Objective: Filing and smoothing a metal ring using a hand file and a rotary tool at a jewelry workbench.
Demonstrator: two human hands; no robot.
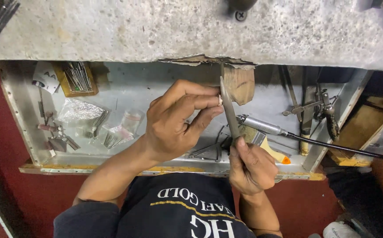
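1. Pinched between my left hand's (178,121) thumb and fingertips is a small ring (220,100), held at mid-frame against the file and just left of the wooden peg.
2. My right hand (252,166) is closed round the lower end of a file (228,110), with the index finger laid along its shaft.
3. That file's long axis runs nearly upright in the frame, leaning a little left: its tip points to the upper centre, toward the stone bench edge (191,31), and its handle end sits in my fist at lower centre.
4. File and ring touch; whether the blade passes through the ring I cannot tell.
5. A wooden peg (240,83) juts out from under the bench edge, just right of the file's tip.
6. Below my hands lies a metal tray (165,75). A rotary handpiece (262,125) with a black cable lies right of centre, pointing left, beside a brush (268,147) with a yellow handle.
7. Pliers (328,114) lie at the tray's right.
8. At upper left a wooden box (74,79) holds thin burs; foil and plastic bags (81,112) lie under it.
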